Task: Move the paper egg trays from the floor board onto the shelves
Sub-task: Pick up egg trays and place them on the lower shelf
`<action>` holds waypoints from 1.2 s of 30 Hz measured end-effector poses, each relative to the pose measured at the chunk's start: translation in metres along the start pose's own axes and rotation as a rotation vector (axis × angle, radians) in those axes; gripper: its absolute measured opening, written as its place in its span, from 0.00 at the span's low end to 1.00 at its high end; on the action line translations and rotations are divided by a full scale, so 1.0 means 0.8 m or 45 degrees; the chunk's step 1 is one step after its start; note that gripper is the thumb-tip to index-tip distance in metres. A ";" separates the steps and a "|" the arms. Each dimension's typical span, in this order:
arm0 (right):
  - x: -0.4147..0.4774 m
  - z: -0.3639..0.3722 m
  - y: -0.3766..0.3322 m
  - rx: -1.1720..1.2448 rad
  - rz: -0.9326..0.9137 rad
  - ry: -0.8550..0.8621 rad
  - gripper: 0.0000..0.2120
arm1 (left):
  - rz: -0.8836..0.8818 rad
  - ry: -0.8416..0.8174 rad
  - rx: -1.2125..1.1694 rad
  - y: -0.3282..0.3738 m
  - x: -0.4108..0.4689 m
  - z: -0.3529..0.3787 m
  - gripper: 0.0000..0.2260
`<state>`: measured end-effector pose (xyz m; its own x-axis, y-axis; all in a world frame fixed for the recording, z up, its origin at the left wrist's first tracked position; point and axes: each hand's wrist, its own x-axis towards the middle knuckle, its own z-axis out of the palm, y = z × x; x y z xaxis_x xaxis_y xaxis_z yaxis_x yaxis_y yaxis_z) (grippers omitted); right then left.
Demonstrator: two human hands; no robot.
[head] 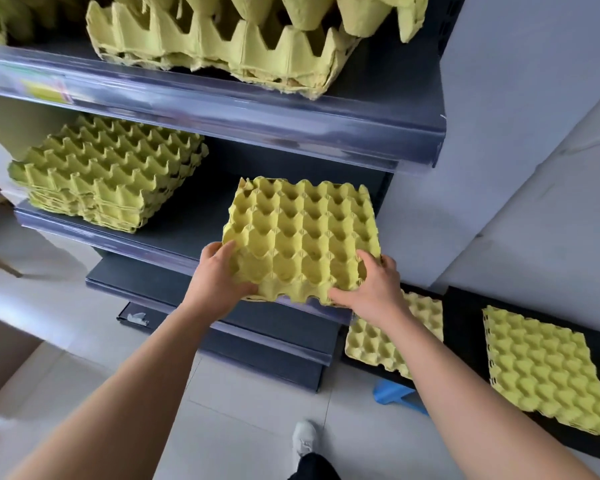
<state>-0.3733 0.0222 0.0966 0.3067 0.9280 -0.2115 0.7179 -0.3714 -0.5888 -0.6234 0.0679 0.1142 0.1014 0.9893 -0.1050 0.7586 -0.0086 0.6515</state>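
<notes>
Both arms (pixel 146 393) reach forward; the left hand (pixel 219 278) and right hand (pixel 371 289) each grip a near corner of one tray (pixel 302 233), held over the front lip of the middle shelf (pixel 194 216). Straight ahead the shelf looks bare, with a stack (pixel 108 171) off to the left. Two trays (pixel 541 368) wait on the board (pixel 465 327).

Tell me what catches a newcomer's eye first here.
The yellow egg tray, gripped at its near corners by the left hand and right hand, over the front edge of the middle shelf. Next, the tray stack at that shelf's left, and two loose trays on the black floor board at lower right.
</notes>
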 end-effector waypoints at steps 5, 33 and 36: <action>0.037 0.023 -0.020 -0.039 0.030 0.022 0.44 | 0.026 -0.040 0.037 -0.026 0.058 -0.003 0.38; 0.061 0.121 -0.090 -0.265 0.244 0.167 0.39 | 0.233 -0.304 0.398 -0.131 0.197 -0.006 0.32; 0.035 0.110 -0.090 -0.294 0.172 0.278 0.31 | 0.435 -0.223 0.516 -0.105 0.187 -0.010 0.29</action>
<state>-0.4713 0.0776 0.0648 0.5174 0.8511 -0.0891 0.7764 -0.5106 -0.3694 -0.6769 0.2176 0.0501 0.4644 0.8816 -0.0845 0.8470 -0.4142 0.3333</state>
